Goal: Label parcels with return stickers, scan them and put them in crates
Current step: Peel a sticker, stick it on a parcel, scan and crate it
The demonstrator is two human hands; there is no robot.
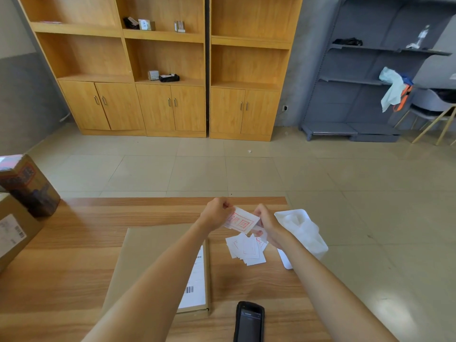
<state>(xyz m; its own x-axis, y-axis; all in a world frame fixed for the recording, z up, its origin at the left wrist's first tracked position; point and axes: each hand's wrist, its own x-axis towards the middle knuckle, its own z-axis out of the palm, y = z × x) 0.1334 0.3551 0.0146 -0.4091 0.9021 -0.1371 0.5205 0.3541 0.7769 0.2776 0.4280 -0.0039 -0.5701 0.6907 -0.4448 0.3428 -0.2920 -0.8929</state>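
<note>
Both hands (243, 219) on tilted sticker (241, 221)

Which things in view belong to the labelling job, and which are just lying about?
In use: return sticker held by the left hand and right hand; sticker pile; flat parcel; handheld scanner; boxes at table's left.

Lying about: white plastic bag; cloth on grey shelf; small items in wooden cabinet.

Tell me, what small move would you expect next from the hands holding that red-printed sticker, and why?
Probably peeling the sticker off its backing. Both hands, left and right, pinch it by opposite edges above the table, and the flat cardboard parcel lying below them shows only a white shipping label, no red sticker yet.
</note>
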